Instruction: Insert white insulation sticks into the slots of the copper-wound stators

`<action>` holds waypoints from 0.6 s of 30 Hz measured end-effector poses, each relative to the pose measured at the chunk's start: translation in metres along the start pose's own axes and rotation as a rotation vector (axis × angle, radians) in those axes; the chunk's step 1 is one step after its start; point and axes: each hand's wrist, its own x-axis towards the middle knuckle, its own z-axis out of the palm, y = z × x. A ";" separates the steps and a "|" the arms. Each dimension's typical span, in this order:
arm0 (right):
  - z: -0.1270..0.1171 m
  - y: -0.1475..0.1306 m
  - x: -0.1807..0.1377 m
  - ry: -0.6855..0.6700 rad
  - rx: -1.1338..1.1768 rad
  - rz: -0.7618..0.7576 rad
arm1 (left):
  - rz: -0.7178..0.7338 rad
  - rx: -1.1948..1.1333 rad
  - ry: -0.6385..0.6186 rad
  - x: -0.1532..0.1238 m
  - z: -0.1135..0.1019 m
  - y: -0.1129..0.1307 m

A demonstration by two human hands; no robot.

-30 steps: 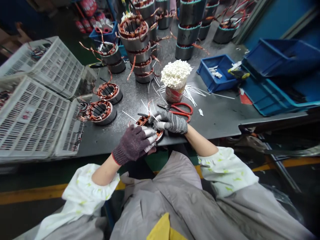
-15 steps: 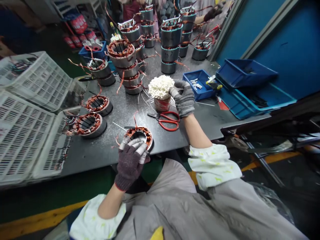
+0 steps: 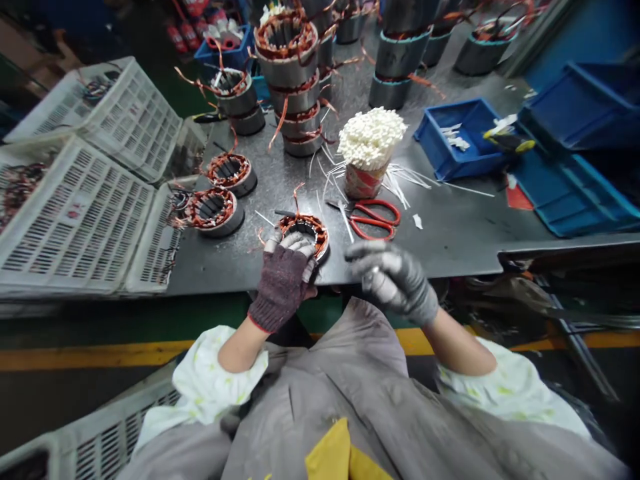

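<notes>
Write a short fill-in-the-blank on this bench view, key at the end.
1. The left hand touches a ring, and its glove cuff is edged in ____.
2. The cup is packed with ____ sticks.
3. Between the cup and the right hand lie red-handled ____.
4. The small bin right of the cup is ____.

Key: red; white; scissors; blue

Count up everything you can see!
Table: one, grey, centre
Near ring: one, copper and grey, front edge
Paired rings: two, copper and grey, left
Stacked rings: many, copper and grey, back
Cup: one, reddish, centre
Sticks: many, white, in cup
Loose strips: many, white, around cup
Scissors: one, red handles, before cup
Bins: several, blue, right and back
Tool: one, yellow and black, right
Crates: several, white, left
Sleeves: two, white, forearms
Left hand: one, purple glove, on near ring
Right hand: one, grey glove, blurred, right of near ring
</notes>
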 end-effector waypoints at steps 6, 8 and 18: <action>0.026 -0.004 -0.043 -0.215 0.060 0.085 | -0.045 -0.064 -0.049 0.001 -0.008 -0.001; 0.031 0.003 -0.033 -0.250 0.121 0.120 | -0.044 -0.086 -0.008 0.000 -0.005 -0.001; 0.062 0.028 0.003 0.129 0.376 0.560 | -0.373 -0.207 0.207 0.001 0.015 0.014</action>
